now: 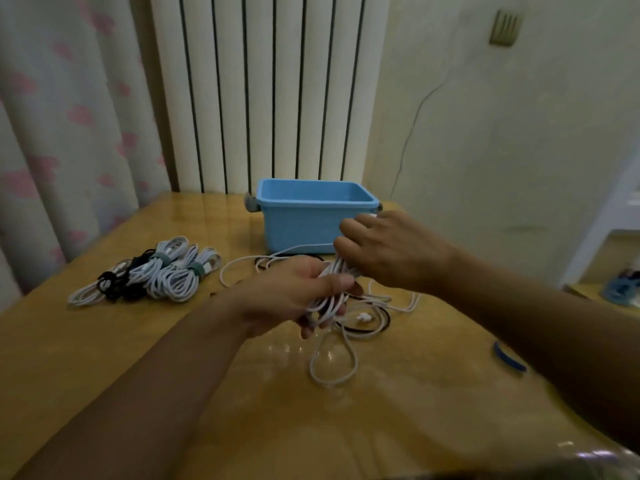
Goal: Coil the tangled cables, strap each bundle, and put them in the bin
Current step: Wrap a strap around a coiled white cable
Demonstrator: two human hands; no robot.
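Both hands, left hand [294,292] and right hand [384,247], grip a white cable [332,362], half-coiled with loose loops.

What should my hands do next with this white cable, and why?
Probably wind in one more loop: the left hand holds the white cable coil, the right hand grips its top, and loose cable trails on the table.

bare table [104,368] near left, loose cables [377,306] before bin [298,226]
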